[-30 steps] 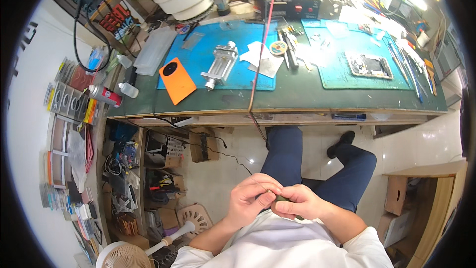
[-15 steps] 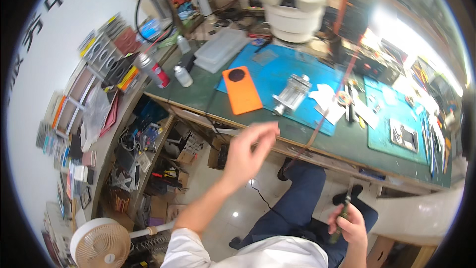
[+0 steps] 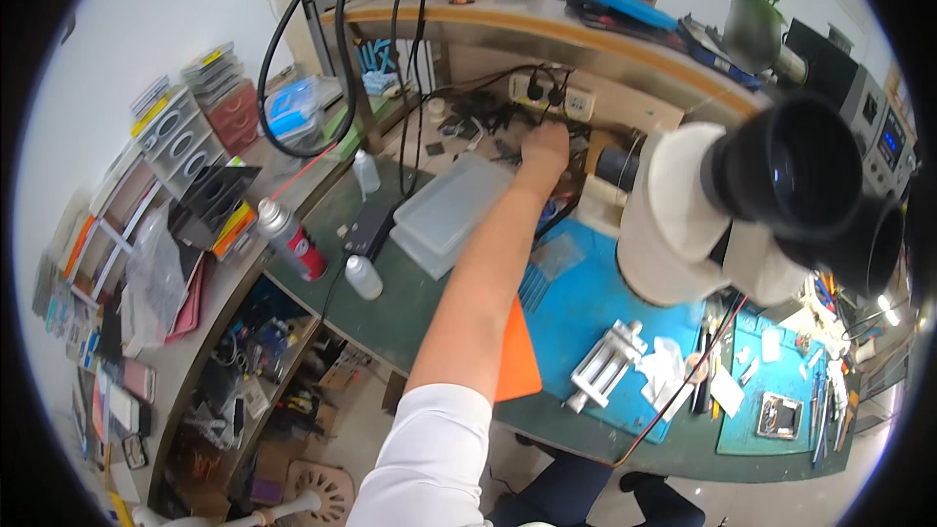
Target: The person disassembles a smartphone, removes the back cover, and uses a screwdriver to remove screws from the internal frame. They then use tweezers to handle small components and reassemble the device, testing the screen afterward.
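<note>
My left hand [image 3: 545, 148] is stretched out to the back of the bench, just below a power strip [image 3: 552, 95] with black plugs in it. Small dark parts and cables [image 3: 483, 122] lie beside the hand. Its fingers bend down out of sight, so what they touch or hold is hidden. Under my forearm, an orange phone-shaped panel [image 3: 517, 361] is partly covered. A clear plastic box [image 3: 454, 203] lies just left of the forearm. My right hand is outside the picture.
A microscope [image 3: 673, 205] with black eyepieces stands right of my arm. A metal clamp fixture [image 3: 605, 363] rests on the blue mat [image 3: 576, 307]. At left stand a spray can [image 3: 293, 242] and a small white bottle [image 3: 362, 277]. Black cables [image 3: 342, 49] hang at the back.
My left hand has gone from the bench's front edge to the back, near the power strip. The view has tilted upward. My right hand, earlier holding a green-handled screwdriver, has left the picture.
</note>
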`<state>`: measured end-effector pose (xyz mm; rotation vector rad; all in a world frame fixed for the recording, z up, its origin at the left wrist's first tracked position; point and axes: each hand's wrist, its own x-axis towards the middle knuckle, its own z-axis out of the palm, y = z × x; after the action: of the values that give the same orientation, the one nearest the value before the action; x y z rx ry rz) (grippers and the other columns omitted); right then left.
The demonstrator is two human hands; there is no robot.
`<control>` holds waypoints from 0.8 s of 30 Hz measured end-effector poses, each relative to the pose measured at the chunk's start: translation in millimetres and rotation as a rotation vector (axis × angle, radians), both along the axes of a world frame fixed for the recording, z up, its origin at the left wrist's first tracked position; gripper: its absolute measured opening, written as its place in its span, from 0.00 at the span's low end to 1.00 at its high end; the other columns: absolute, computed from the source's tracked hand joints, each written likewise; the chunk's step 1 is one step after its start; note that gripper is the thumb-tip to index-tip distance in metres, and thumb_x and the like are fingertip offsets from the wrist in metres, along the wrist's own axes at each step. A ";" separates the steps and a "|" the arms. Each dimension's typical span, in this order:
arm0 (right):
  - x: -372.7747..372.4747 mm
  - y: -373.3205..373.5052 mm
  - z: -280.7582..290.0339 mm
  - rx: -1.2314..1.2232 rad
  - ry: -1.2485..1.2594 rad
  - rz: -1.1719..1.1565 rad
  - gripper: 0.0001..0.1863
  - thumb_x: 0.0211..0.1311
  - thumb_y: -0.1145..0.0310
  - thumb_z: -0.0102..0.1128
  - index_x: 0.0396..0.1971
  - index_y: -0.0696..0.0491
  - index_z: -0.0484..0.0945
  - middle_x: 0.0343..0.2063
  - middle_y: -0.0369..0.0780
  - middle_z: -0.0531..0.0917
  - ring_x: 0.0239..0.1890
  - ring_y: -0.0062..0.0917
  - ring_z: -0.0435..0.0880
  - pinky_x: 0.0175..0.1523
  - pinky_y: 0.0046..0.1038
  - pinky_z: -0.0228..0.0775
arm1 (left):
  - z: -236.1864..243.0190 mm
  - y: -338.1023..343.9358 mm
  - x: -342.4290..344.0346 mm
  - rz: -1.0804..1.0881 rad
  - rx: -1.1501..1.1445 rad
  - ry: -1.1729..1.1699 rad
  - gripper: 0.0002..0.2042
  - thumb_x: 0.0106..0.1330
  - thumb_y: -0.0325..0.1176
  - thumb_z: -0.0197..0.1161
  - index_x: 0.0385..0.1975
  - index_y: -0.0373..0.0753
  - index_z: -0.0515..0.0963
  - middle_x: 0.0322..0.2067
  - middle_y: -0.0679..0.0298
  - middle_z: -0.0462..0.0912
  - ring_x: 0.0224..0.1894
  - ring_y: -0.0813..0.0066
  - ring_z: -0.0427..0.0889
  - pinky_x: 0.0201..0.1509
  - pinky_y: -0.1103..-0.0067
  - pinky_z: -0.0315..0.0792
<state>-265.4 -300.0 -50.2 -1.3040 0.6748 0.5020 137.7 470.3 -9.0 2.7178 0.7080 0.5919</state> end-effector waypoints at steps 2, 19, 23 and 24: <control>4.6 7.2 0.5 -0.014 0.038 -0.091 0.15 0.81 0.47 0.58 0.45 0.42 0.82 0.23 0.26 0.79 0.18 0.10 0.68 0.22 0.13 0.53 | -7.5 -6.1 23.0 0.067 0.170 0.048 0.10 0.73 0.33 0.63 0.48 0.41 0.87 0.55 0.55 0.88 0.54 0.57 0.89 0.59 0.62 0.81; 33.6 16.4 29.9 0.168 0.012 0.308 0.23 0.76 0.48 0.65 0.60 0.47 0.84 0.43 0.29 0.86 0.41 0.16 0.82 0.41 0.17 0.72 | -6.0 15.8 77.2 0.060 -0.473 -0.221 0.12 0.74 0.31 0.65 0.49 0.28 0.84 0.50 0.42 0.88 0.51 0.49 0.89 0.53 0.60 0.88; 39.3 -21.5 -22.5 -0.236 0.114 -0.036 0.25 0.74 0.49 0.68 0.62 0.48 0.83 0.47 0.29 0.86 0.44 0.18 0.83 0.46 0.20 0.76 | -13.7 14.4 84.5 0.047 -0.350 -0.313 0.12 0.74 0.33 0.67 0.47 0.30 0.86 0.48 0.44 0.89 0.47 0.50 0.90 0.50 0.61 0.88; 26.1 -24.7 -21.5 -0.230 0.056 -0.069 0.26 0.74 0.48 0.69 0.62 0.49 0.82 0.48 0.29 0.86 0.44 0.18 0.83 0.47 0.20 0.76 | -9.1 2.2 83.4 0.080 -0.443 -0.280 0.13 0.75 0.35 0.67 0.48 0.31 0.87 0.46 0.46 0.90 0.46 0.51 0.91 0.49 0.61 0.89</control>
<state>-239.3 -324.7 -71.7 -1.4807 0.8402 0.4147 221.1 472.5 -18.1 2.1584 0.7700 0.7186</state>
